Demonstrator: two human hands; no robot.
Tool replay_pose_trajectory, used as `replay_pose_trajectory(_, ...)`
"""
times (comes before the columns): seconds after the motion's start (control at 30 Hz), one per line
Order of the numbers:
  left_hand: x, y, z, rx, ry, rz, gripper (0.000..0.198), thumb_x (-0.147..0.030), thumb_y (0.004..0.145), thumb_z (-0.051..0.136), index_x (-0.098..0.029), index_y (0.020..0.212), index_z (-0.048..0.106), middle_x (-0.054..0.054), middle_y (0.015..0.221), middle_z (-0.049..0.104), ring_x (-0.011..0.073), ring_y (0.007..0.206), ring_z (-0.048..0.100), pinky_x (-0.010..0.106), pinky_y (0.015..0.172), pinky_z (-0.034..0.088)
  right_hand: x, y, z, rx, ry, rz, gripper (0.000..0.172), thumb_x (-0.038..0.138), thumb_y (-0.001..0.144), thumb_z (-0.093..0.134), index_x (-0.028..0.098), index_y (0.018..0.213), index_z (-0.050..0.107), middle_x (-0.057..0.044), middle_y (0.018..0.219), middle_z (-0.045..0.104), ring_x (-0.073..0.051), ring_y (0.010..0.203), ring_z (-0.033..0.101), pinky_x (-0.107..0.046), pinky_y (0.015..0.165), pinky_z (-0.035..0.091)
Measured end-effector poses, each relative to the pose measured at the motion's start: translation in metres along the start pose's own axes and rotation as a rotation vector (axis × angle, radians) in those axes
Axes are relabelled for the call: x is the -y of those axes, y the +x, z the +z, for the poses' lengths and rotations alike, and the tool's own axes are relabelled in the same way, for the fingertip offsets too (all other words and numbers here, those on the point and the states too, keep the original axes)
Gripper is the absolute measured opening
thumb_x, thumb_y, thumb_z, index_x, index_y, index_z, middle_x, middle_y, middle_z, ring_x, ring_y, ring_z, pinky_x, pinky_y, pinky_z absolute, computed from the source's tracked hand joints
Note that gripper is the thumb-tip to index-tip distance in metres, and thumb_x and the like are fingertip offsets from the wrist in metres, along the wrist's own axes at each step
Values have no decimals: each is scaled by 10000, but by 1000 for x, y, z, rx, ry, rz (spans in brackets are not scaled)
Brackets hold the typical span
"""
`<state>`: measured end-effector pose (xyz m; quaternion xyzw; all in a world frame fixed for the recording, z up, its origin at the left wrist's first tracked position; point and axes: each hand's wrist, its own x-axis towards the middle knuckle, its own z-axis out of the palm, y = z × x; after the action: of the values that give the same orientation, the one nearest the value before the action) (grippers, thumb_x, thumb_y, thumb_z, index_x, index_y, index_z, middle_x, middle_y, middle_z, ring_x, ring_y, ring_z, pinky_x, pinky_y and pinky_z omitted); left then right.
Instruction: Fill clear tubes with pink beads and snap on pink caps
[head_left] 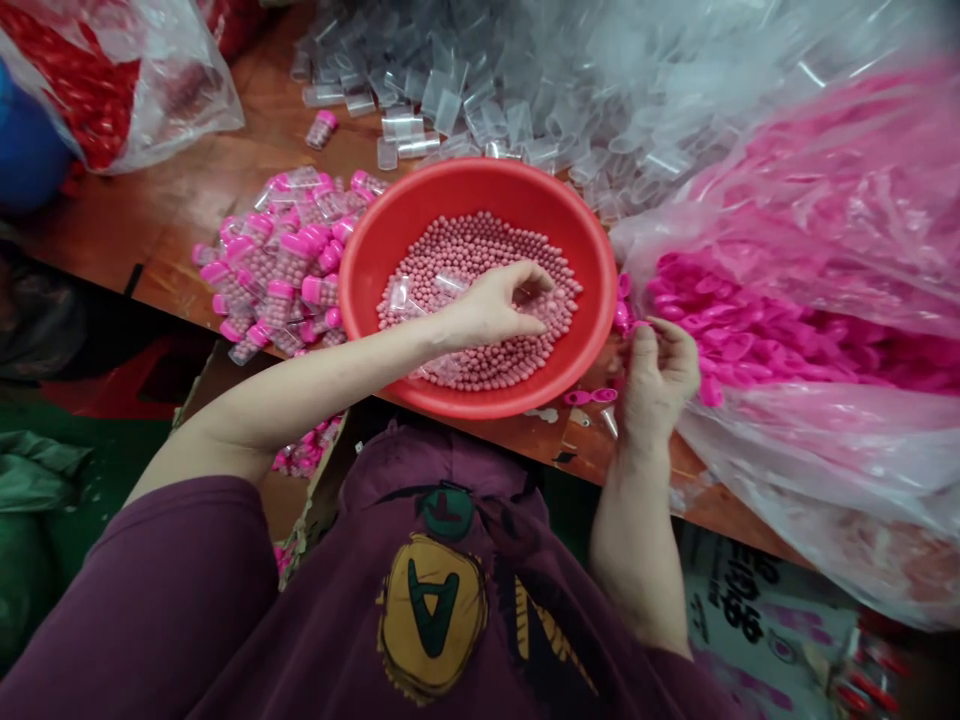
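Observation:
Over the red basin (480, 402) of small pink beads (480, 245), my left hand (506, 305) is curled, thumb and fingers around what looks like a small clear plastic container, faint against the beads. Two similar clear containers (401, 293) lie on the beads to its left. Just right of the rim, my right hand (660, 370) pinches a small pink plastic cap (641, 325), mostly covered by the fingers. Close beside it, loose pink caps (750, 330) spill from a clear plastic bag (810, 210).
Left of the basin is a heap of bead-filled containers with pink caps (285, 255); one capped container (322, 129) lies apart. Many clear containers (480, 100) are piled behind. A bag of red pieces (97, 90) sits at the far left. A loose pink cap (591, 397) lies near the table's front edge.

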<state>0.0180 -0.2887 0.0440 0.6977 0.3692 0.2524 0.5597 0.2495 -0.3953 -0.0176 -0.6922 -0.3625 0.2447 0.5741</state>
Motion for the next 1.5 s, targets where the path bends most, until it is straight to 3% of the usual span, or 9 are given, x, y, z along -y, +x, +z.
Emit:
replay_pose_trajectory(0.17, -4, -16, 0, -52, -217, -47, 412, -119, 817, 790, -204, 1162, 582, 104, 1281, 739, 176, 1142, 700, 362, 1061, 572, 21, -3, -2, 6, 232, 67, 424, 514, 868, 832, 274, 1215, 794, 0, 849, 615, -156, 586, 478, -344, 531, 338)
replay_pose_trajectory(0.33, 6, -10, 1, -159, -125, -26, 431, -90, 727, 849, -203, 1049, 586, 23, 1062, 697, 147, 942, 622, 315, 897, 535, 34, -8, -2, 31, 266, 39, 454, 451, 861, 813, 233, 1258, 851, -10, 871, 700, -116, 599, 506, -262, 509, 382)
replay_pose_trajectory(0.53, 7, 8, -10, 148, 546, -171, 180, -20, 761, 740, -174, 835, 684, 19, 832, 643, 201, 872, 632, 343, 854, 494, 29, -19, -8, 4, 143, -21, 409, 372, 911, 781, 217, 1272, 895, -62, 1050, 830, -103, 659, 589, -252, 564, 481)
replay_pose_trajectory(0.7, 4, 24, 19, 263, 701, -266, 245, 71, 765, 651, -115, 878, 763, 111, 882, 709, 302, 1034, 744, 370, 942, 542, 15, -22, -16, -14, 92, -84, 363, 332, 942, 780, 200, 1257, 904, -88, 995, 847, -133, 676, 633, -298, 624, 526)
replay_pose_trajectory(0.83, 11, 35, 38, 94, 491, -254, 248, 92, 769, 672, -156, 781, 689, 98, 900, 706, 303, 1079, 742, 406, 1045, 545, 2, -22, -20, -27, 81, -138, 354, 361, 947, 812, 196, 1245, 906, -95, 951, 845, -151, 649, 642, -315, 596, 531)
replay_pose_trajectory(1.0, 7, 33, 25, -88, -188, -489, 299, 86, 783, 749, -175, 735, 610, -9, 760, 633, 158, 773, 636, 366, 909, 565, -3, -22, -24, 23, 91, -170, 332, 455, 1029, 781, 231, 1242, 903, -118, 1006, 870, -212, 826, 796, -330, 695, 611)
replay_pose_trajectory(1.27, -29, -19, -15, 61, -807, -443, 452, 127, 850, 554, -106, 1151, 799, 13, 882, 770, 106, 825, 732, 284, 925, 607, 38, -20, -17, 66, 127, -180, 323, 398, 986, 817, 242, 1256, 900, -93, 1118, 886, -199, 918, 826, -362, 847, 672)
replay_pose_trajectory(1.4, -32, -45, -15, 62, -980, -357, 603, 82, 838, 552, -105, 1348, 814, 90, 1069, 860, 165, 1019, 823, 341, 1109, 615, 59, -20, 3, 132, 119, -265, 342, 362, 948, 882, 247, 1270, 891, -85, 1244, 880, -224, 1135, 834, -438, 1095, 666)
replay_pose_trajectory(1.5, -31, -60, -10, 13, -1051, -315, 447, -28, 968, 614, -110, 1357, 820, 124, 1133, 873, 202, 1088, 839, 355, 1131, 621, 73, -21, 20, 202, 127, -306, 317, 318, 949, 889, 230, 1254, 881, -74, 1212, 881, -213, 1132, 825, -428, 1098, 665)
